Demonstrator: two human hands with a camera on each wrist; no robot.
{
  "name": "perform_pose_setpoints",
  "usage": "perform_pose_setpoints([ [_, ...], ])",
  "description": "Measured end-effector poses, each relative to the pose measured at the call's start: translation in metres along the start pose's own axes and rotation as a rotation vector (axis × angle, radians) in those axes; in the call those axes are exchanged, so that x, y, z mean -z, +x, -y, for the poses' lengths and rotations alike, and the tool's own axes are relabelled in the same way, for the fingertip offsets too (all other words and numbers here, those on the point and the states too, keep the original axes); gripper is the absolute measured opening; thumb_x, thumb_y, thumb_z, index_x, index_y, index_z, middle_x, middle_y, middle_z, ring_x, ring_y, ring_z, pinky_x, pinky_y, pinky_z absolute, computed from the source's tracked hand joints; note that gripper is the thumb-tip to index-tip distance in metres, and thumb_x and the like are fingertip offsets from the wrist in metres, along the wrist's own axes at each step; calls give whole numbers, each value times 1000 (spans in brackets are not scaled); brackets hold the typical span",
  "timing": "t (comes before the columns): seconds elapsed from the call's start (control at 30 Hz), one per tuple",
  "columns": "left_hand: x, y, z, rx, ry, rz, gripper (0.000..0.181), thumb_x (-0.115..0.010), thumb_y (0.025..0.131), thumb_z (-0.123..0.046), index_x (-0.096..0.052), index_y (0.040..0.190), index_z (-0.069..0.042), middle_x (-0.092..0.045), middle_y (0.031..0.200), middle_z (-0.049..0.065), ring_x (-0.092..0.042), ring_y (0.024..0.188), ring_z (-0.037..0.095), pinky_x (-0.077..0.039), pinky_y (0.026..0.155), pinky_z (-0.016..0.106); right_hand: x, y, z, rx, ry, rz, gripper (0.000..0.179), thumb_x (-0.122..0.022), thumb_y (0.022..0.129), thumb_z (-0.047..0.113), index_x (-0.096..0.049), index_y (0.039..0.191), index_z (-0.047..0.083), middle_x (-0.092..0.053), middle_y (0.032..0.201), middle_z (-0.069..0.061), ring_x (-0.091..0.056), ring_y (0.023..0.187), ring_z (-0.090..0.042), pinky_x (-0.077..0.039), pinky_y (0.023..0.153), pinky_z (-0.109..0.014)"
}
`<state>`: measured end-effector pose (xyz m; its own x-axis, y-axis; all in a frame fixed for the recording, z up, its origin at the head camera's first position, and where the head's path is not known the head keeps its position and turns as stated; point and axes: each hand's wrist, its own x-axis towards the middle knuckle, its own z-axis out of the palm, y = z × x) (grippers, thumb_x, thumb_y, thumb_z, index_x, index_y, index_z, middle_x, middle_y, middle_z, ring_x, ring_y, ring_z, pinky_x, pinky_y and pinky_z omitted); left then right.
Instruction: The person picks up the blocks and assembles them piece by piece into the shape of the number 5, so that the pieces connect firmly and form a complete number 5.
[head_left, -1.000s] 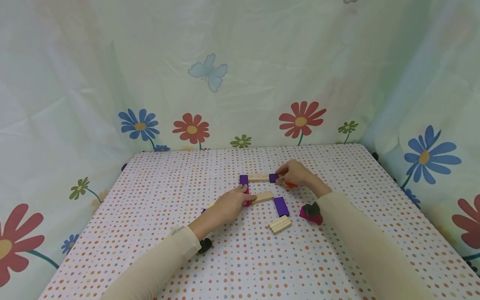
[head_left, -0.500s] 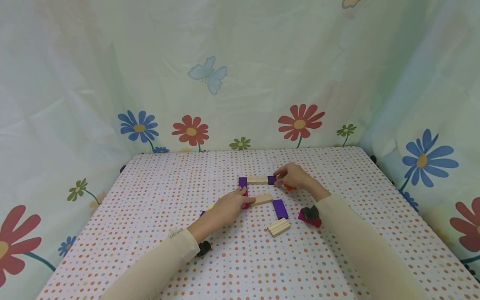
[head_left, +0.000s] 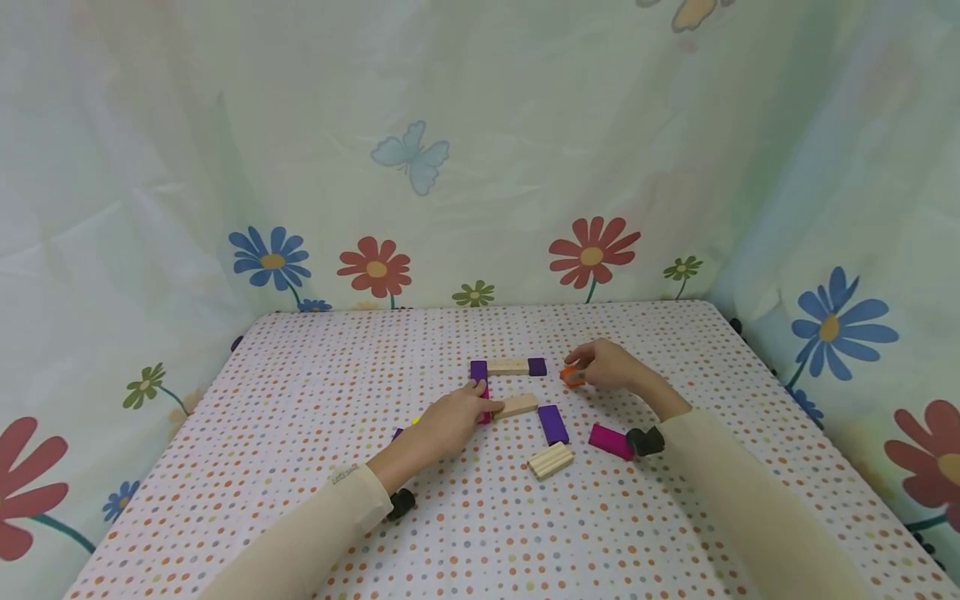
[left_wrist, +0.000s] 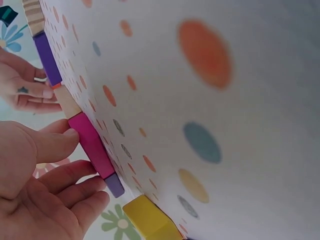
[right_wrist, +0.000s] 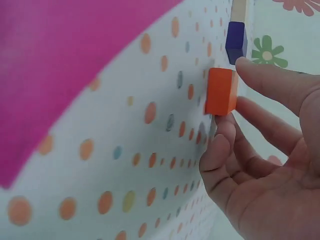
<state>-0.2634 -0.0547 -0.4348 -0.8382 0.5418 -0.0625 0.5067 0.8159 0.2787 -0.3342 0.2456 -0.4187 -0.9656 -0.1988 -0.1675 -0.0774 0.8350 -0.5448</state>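
Observation:
My left hand (head_left: 450, 418) pinches a pink block (left_wrist: 91, 145), thumb near one end and fingers by the other, in the left wrist view. Beyond the fingertips a purple block (left_wrist: 114, 185) adjoins it. A plain wooden block (head_left: 516, 406) runs from the pink one at a slight angle. My right hand (head_left: 611, 365) hovers around an orange block (right_wrist: 220, 92), its thumb and fingers spread close about the block. Just left of that, a small purple block (head_left: 537, 367) stands at the end of another plain wooden block (head_left: 508, 367).
Nearer me lie a purple block (head_left: 553, 425), some plain wooden blocks (head_left: 551, 460) side by side and a pink block (head_left: 611, 442) under the right wrist camera. A yellow block (left_wrist: 150, 217) is beside the left hand. The dotted cloth (head_left: 480, 533) meets flowered curtains.
The right hand has left the small purple block and moved right to the orange one. My left hand keeps its place on the pink block. The head view has shifted slightly.

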Motion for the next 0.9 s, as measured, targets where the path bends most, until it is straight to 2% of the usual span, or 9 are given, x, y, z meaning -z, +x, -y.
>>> perform_pose_setpoints([
  [0.17, -2, -1, 2, -17, -3, -13, 53, -46, 107, 6, -65, 147, -24, -38, 170, 19, -36, 159, 38, -48, 119, 51, -5, -4, 1, 14, -4, -13, 38, -75, 96, 15, -72, 129, -3, -71, 127, -27, -67, 110, -35, -58, 86, -39],
  [0.4, -2, 0, 3, -32, -1, -30, 53, -47, 106, 7, -66, 146, -22, -39, 168, 21, -38, 158, 39, -52, 115, 50, -8, -9, 12, -36, 62, 19, 36, -73, 98, 13, -70, 129, -6, -72, 120, -27, -66, 76, -15, -57, 66, -25],
  [0.5, -2, -1, 2, -33, 4, -32, 52, -47, 106, 7, -66, 146, -22, -39, 168, 21, -38, 158, 39, -53, 114, 50, -11, -11, 19, -43, 61, 24, 36, -74, 97, 12, -70, 127, -7, -74, 116, -25, -68, 74, -16, -58, 66, -27],
  [0.7, -1, -2, 0, -27, 7, -27, 52, -47, 107, 6, -66, 146, -22, -40, 168, 21, -38, 158, 39, -51, 116, 51, -15, -15, 28, -37, 37, 52, 33, -75, 98, 19, -75, 122, -4, -77, 101, -15, -67, 72, -15, -55, 65, -25],
  [0.9, 0, -1, 0, -28, 13, -19, 53, -46, 107, 6, -65, 147, -22, -39, 169, 21, -38, 158, 39, -49, 118, 50, -13, -19, 34, -118, 13, 31, 34, -73, 100, 22, -73, 125, -1, -74, 102, -12, -64, 72, -15, -53, 65, -23],
])
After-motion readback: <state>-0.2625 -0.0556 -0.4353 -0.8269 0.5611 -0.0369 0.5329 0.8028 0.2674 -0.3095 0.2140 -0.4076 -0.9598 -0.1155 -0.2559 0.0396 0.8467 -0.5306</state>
